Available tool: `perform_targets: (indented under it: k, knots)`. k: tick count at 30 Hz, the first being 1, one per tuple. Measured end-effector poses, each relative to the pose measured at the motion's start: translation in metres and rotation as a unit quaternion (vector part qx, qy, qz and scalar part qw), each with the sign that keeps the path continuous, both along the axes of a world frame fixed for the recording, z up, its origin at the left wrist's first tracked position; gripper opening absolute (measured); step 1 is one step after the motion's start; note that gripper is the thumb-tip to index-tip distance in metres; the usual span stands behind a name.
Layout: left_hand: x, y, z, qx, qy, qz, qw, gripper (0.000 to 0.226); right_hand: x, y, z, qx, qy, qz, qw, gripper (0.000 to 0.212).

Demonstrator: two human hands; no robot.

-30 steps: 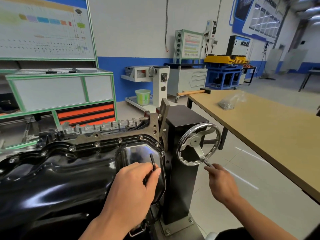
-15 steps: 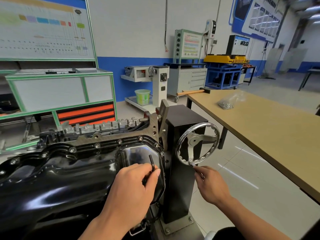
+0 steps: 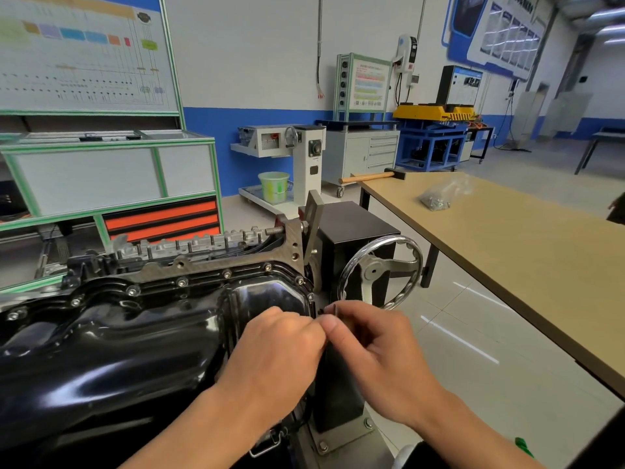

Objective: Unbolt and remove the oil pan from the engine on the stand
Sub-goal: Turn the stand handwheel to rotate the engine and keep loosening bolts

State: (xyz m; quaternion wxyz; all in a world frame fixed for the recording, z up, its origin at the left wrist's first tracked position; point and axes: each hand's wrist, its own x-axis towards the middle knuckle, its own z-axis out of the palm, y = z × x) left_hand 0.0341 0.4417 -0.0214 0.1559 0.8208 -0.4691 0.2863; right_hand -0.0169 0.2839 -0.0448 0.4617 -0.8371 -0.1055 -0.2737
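Note:
The glossy black oil pan (image 3: 111, 350) faces up on the engine (image 3: 189, 248), which is clamped to the black stand (image 3: 351, 231). Several bolts (image 3: 182, 282) line the pan's far flange. My left hand (image 3: 274, 360) rests over the pan's right end, fingers curled round a small dark hex key (image 3: 333, 309) whose tip shows between the hands. My right hand (image 3: 378, 350) has come against the left one and pinches the same key at the pan's right edge. The bolt under the key is hidden by my fingers.
The stand's chrome handwheel (image 3: 382, 269) sits just right of my hands. A wooden table (image 3: 507, 252) on the right carries a bag of bolts (image 3: 436, 198) and a hammer (image 3: 372, 177). Green-framed cabinets (image 3: 111, 177) stand behind the engine.
My right hand has left the handwheel's crank and moved left to meet my left hand at the hex key. My left hand shifted slightly right along the pan edge.

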Motion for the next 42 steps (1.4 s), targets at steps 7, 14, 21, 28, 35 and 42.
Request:
perform_targets:
  k: [7,14,21,28,35,42]
  knots:
    - [0.019,0.000,0.011,0.144,-0.065,-0.048,0.986,0.022,0.007,0.008,-0.017,0.074,-0.052,-0.055,0.994,0.014]
    - [0.042,-0.001,0.009,0.057,0.018,-0.023,0.998,0.011,0.027,0.029,-0.039,0.169,-0.111,-0.091,0.975,0.015]
    - [0.043,-0.003,0.004,0.139,0.095,-0.016,0.986,0.018,0.039,0.045,-0.050,0.225,-0.158,-0.110,0.955,0.018]
    - [0.057,0.001,0.017,0.133,0.135,-0.026,0.982,0.023,0.049,0.048,-0.043,0.268,-0.159,-0.075,0.947,0.025]
    - [0.073,0.006,0.030,0.023,0.157,-0.052,0.986,0.024,0.069,0.051,-0.020,0.283,-0.162,-0.055,0.944,0.020]
    - [0.086,0.002,0.050,-0.007,0.098,-0.069,0.993,0.022,0.079,0.048,0.004,0.301,-0.169,-0.034,0.938,0.025]
